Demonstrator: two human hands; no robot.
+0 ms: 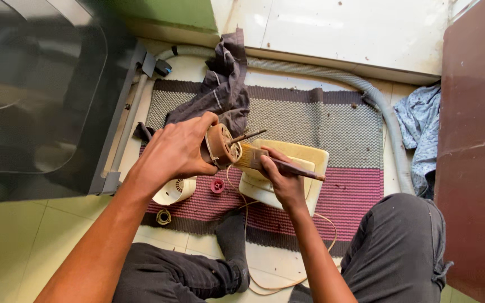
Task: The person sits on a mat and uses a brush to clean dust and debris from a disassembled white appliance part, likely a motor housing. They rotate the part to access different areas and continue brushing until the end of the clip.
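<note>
My left hand grips a small brown fan motor with a thin shaft sticking out to the right. My right hand holds a paintbrush by its dark handle, its pale bristles touching the motor's face. Both hands hover over a cream plastic fan housing lying on a striped woven mat. A thin cord runs from the motor down across the mat.
A white round cap, a small red knob and a small ring lie on the mat. A grey cloth, a corrugated hose, a dark machine, a blue cloth and a brown panel surround it.
</note>
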